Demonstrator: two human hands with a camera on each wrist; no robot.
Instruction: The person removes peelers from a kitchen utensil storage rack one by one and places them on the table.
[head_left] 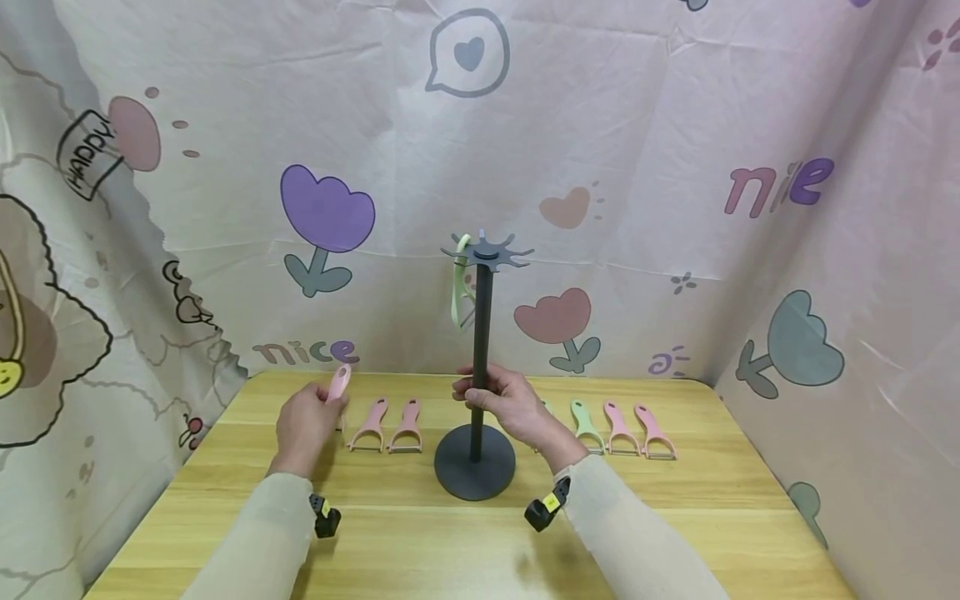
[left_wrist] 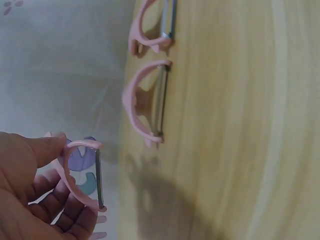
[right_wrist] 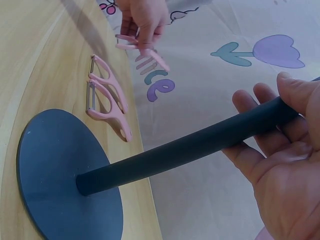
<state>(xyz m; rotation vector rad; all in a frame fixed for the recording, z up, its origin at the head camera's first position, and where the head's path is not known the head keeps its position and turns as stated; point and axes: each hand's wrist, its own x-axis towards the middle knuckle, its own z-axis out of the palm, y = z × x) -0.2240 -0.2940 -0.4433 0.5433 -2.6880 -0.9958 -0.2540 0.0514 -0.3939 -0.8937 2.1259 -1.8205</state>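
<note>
My left hand [head_left: 303, 421] pinches a pink peeler [head_left: 340, 382] above the table's left rear part, its handle end pointing up in the head view. In the left wrist view the peeler's curved head [left_wrist: 75, 191] and metal blade [left_wrist: 99, 177] show past the fingers. Around the dark pole [head_left: 482, 325] of an upright stand my right hand [head_left: 521, 408] curls its fingers and thumb, at lower mid-height. The stand's round base [head_left: 475, 479] rests on the table. A light green peeler [head_left: 457, 292] hangs from the left side of its hooked top [head_left: 487, 250].
Two pink peelers [head_left: 377, 412] [head_left: 410, 413] lie left of the stand. To its right lie a green peeler [head_left: 582, 417] and two more pink peelers [head_left: 615, 419] [head_left: 649, 422]; another is mostly hidden behind the right hand. A printed curtain [head_left: 637, 108] borders the wooden table [head_left: 397, 550].
</note>
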